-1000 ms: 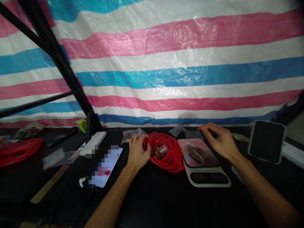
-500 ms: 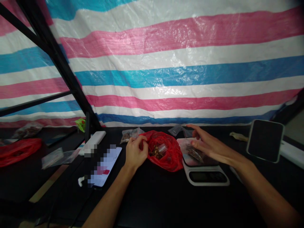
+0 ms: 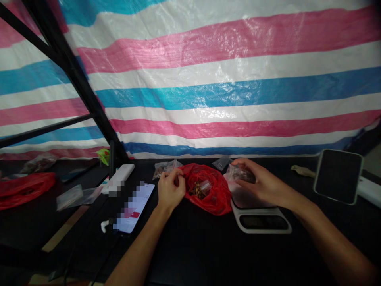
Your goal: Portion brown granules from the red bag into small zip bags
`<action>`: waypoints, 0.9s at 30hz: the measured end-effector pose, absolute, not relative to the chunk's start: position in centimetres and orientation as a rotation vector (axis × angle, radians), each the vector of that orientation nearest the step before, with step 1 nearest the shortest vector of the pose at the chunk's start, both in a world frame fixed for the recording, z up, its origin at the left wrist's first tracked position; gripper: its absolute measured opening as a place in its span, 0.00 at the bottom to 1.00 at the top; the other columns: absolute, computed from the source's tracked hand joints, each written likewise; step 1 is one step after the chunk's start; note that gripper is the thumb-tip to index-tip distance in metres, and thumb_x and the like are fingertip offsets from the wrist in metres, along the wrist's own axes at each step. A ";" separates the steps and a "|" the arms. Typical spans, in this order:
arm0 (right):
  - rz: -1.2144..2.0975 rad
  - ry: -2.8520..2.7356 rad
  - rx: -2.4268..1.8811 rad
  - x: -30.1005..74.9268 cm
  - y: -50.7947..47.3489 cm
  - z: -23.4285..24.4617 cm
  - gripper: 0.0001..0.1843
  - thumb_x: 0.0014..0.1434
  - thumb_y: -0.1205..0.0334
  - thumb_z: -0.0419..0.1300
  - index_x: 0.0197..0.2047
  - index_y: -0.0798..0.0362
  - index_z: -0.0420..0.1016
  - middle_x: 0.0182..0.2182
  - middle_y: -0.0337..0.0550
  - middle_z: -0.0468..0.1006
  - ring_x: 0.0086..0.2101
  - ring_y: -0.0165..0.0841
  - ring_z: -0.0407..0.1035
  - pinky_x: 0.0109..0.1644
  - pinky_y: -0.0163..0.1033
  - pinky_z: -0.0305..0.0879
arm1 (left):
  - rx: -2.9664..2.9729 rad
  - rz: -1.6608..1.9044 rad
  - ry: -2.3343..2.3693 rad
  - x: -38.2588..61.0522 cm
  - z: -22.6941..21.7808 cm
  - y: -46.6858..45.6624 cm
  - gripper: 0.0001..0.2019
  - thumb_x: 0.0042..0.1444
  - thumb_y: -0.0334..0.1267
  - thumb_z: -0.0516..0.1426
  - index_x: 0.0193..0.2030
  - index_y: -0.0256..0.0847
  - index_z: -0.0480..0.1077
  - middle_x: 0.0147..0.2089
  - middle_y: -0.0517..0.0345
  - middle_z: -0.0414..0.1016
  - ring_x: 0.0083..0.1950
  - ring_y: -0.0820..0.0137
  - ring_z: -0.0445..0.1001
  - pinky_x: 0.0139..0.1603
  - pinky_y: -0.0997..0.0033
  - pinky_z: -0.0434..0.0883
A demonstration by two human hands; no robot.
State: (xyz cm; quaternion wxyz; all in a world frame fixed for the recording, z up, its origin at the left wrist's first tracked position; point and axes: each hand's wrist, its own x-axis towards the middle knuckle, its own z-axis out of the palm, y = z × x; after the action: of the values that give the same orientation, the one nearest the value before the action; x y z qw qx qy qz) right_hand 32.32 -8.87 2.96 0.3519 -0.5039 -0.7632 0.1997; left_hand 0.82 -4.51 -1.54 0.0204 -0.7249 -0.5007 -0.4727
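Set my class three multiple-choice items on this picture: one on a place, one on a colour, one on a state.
1. Where is the scale?
A) Right of the plastic bag
B) Left of the phone
C) Behind the tarp

2. What colour is that bag?
A) Green
B) Blue
C) Red

3. What is the right hand doing?
A) Lying flat, empty
B) Holding a clear bag
C) Gripping the phone

Answers:
1. A, the scale sits beside the bag's right edge.
2. C, the plastic shows red.
3. B, its fingers wrap the clear bag.

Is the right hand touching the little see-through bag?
Touching: the head view shows the right hand curled around the clear bag, holding it above the scale.
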 end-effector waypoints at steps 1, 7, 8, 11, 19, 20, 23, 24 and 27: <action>0.526 -1.958 -1.244 31.6 -8.7 3.3 0.21 0.64 0.56 0.62 0.59 0.45 0.67 0.49 0.45 0.79 0.45 0.40 0.76 0.48 0.44 0.73 | -2.249 -1.470 -1.550 0.8 -1.5 -4.5 0.09 0.59 0.30 0.54 0.34 0.45 0.74 0.20 0.65 0.70 0.27 0.67 0.69 0.40 0.65 0.66; 0.490 -2.189 -1.176 25.6 -7.1 3.8 0.23 0.61 0.67 0.59 0.59 0.44 0.71 0.51 0.43 0.81 0.47 0.40 0.77 0.54 0.46 0.72 | -2.244 -1.485 -1.511 1.0 -1.4 -4.7 0.08 0.59 0.30 0.55 0.33 0.45 0.74 0.21 0.65 0.69 0.27 0.67 0.69 0.39 0.66 0.66; 0.437 -2.226 -1.171 24.8 -6.7 3.4 0.25 0.60 0.68 0.59 0.60 0.44 0.71 0.53 0.44 0.81 0.49 0.41 0.77 0.57 0.48 0.71 | -2.241 -1.485 -1.512 1.0 -1.4 -4.7 0.08 0.58 0.29 0.55 0.33 0.45 0.74 0.21 0.64 0.70 0.27 0.67 0.69 0.38 0.66 0.66; 0.339 -2.287 -1.153 23.4 -5.8 2.4 0.30 0.61 0.64 0.62 0.66 0.46 0.67 0.60 0.49 0.77 0.56 0.46 0.74 0.63 0.53 0.67 | -2.254 -1.483 -1.513 1.1 -1.3 -4.8 0.08 0.58 0.29 0.55 0.34 0.45 0.74 0.23 0.64 0.72 0.27 0.67 0.69 0.39 0.66 0.66; 0.280 -2.245 -1.173 23.7 -6.1 2.4 0.32 0.63 0.65 0.59 0.69 0.42 0.65 0.63 0.47 0.75 0.59 0.46 0.72 0.64 0.56 0.66 | -2.315 -1.458 -1.522 1.3 -1.2 -5.0 0.09 0.58 0.29 0.54 0.34 0.45 0.74 0.23 0.63 0.73 0.29 0.67 0.69 0.42 0.64 0.68; 0.306 -2.209 -1.170 23.8 -6.3 2.6 0.31 0.63 0.64 0.59 0.69 0.42 0.66 0.63 0.46 0.76 0.59 0.45 0.72 0.64 0.56 0.66 | -2.315 -1.459 -1.522 1.3 -1.2 -5.0 0.09 0.59 0.29 0.54 0.34 0.45 0.74 0.23 0.63 0.73 0.28 0.67 0.69 0.42 0.64 0.68; 0.422 -2.060 -1.181 24.7 -7.0 3.1 0.25 0.64 0.62 0.59 0.64 0.43 0.71 0.59 0.45 0.79 0.56 0.44 0.75 0.62 0.53 0.70 | -2.319 -1.469 -1.509 1.3 -1.2 -5.0 0.09 0.59 0.28 0.54 0.34 0.44 0.73 0.23 0.64 0.72 0.28 0.67 0.69 0.41 0.65 0.68; 0.463 -2.001 -1.183 25.4 -7.1 3.3 0.23 0.65 0.61 0.60 0.63 0.43 0.71 0.57 0.45 0.80 0.55 0.43 0.76 0.61 0.51 0.71 | -2.319 -1.468 -1.505 1.3 -1.2 -5.0 0.09 0.59 0.28 0.54 0.34 0.44 0.73 0.23 0.64 0.73 0.28 0.67 0.69 0.41 0.65 0.68; 0.549 -1.854 -1.163 28.2 -7.6 3.7 0.23 0.65 0.55 0.62 0.62 0.45 0.71 0.56 0.46 0.80 0.54 0.44 0.76 0.60 0.50 0.72 | -2.319 -1.453 -1.511 1.3 -1.2 -5.0 0.08 0.59 0.29 0.54 0.34 0.44 0.73 0.23 0.64 0.73 0.28 0.67 0.70 0.40 0.65 0.67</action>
State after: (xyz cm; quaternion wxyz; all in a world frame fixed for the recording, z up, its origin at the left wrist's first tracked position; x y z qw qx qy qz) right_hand 28.19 -7.64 3.67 0.4281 -0.4659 -0.7426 0.2197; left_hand 1.28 -5.00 -1.24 0.0079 -0.7418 -0.4833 -0.4649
